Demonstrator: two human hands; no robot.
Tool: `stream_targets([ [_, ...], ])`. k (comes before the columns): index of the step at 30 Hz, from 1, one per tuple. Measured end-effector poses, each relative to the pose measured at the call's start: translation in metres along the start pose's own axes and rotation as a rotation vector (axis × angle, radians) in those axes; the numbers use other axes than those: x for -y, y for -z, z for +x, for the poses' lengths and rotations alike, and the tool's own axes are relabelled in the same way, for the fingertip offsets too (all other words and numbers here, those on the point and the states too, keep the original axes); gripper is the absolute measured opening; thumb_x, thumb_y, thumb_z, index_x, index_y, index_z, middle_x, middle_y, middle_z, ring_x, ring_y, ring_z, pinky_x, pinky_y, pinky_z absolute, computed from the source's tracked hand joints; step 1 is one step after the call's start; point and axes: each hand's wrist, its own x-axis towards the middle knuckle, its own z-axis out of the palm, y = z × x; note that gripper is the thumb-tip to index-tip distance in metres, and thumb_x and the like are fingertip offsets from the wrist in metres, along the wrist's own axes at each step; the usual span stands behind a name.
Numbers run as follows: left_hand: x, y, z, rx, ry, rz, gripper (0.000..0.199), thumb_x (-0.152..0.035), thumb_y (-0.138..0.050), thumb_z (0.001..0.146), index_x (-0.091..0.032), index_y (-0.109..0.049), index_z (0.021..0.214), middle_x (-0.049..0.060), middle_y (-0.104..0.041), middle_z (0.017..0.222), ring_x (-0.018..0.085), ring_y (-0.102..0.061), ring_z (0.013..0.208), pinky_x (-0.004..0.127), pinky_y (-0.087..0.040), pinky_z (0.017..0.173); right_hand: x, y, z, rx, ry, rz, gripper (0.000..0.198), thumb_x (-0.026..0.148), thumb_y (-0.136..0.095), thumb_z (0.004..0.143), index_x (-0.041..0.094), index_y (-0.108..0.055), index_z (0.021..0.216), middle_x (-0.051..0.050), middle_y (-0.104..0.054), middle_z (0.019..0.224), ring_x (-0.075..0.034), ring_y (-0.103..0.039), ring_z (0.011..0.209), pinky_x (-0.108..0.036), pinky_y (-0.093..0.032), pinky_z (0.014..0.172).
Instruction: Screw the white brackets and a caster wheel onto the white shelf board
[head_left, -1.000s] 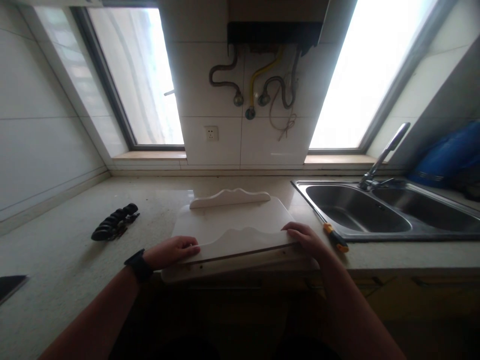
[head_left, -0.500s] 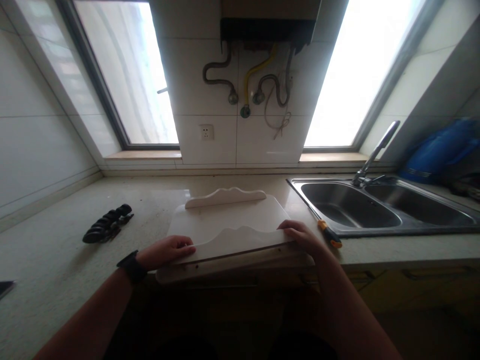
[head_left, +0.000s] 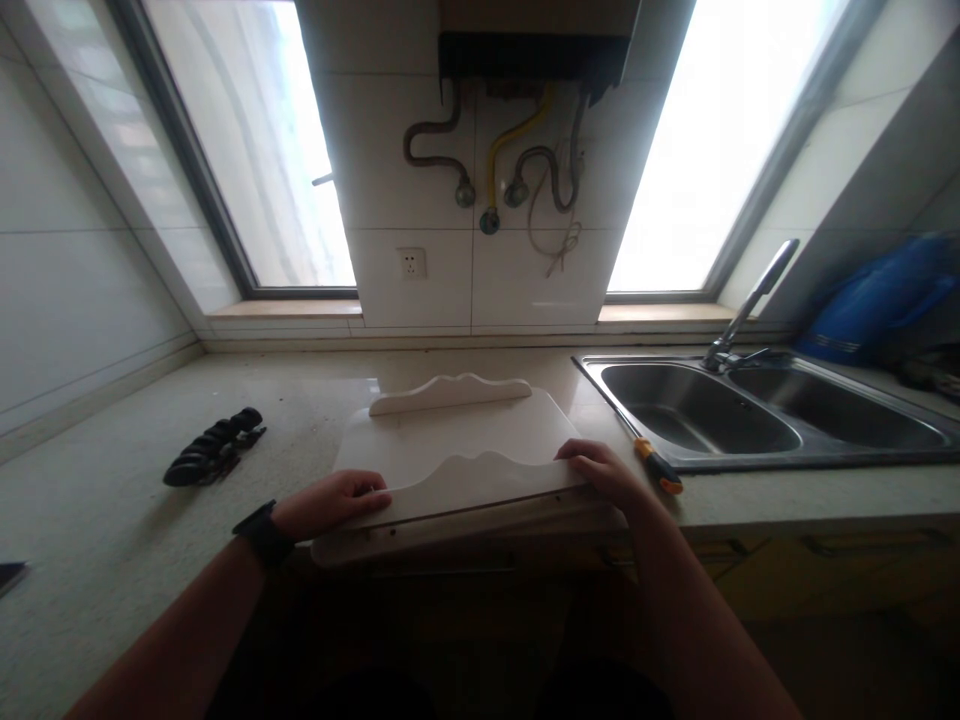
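Observation:
A white board with rounded corners (head_left: 442, 438) lies at the counter's front edge, its near side overhanging. One wavy-edged white panel (head_left: 450, 392) stands along its far side. A second wavy-edged panel (head_left: 472, 482) runs along the near side, above a strip with small dark holes. My left hand (head_left: 337, 502) is closed on the near panel's left end, thumb and fingers around it. At the right end, my right hand (head_left: 600, 468) grips the same panel with fingers bent over its top. My palms hide both ends of the panel.
Right of the board, a screwdriver with an orange and black handle (head_left: 658, 467) leans by the steel double sink (head_left: 675, 468). Several black round pieces in a row (head_left: 214, 447) lie on the left of the counter (head_left: 97, 520). A blue jug-like container (head_left: 874, 305) stands behind the sink.
Almost nothing differs. Both hands keep their hold on the near panel, and the whole view has shifted very slightly.

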Motion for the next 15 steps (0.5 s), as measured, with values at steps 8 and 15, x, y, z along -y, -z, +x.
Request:
stream_targets([
  [8, -0.0044, 0.0014, -0.0001, -0.006, -0.002, 0.018, 0.061, -0.071, -0.043, 0.093, -0.016, -0.066, 0.103, 0.005, -0.064, 0.096, 0.017, -0.056, 0.084, 0.027, -0.040, 0.074, -0.0003, -0.0010, 0.0003, 0.005, 0.006, 0.001, 0.036, 0.039, -0.053, 0.077, 0.015, -0.071, 0.096, -0.010, -0.069, 0.103, -0.029, -0.061, 0.101, -0.039, -0.045, 0.092],
  [15, -0.0011, 0.0009, 0.0010, 0.001, -0.010, 0.021, 0.061, -0.071, -0.043, 0.093, -0.015, -0.065, 0.103, 0.005, -0.063, 0.095, 0.017, -0.056, 0.082, 0.027, -0.040, 0.072, 0.0023, -0.0008, 0.0002, 0.010, 0.001, -0.001, 0.036, 0.039, -0.052, 0.077, 0.015, -0.072, 0.095, -0.009, -0.069, 0.102, -0.028, -0.061, 0.099, -0.038, -0.046, 0.089],
])
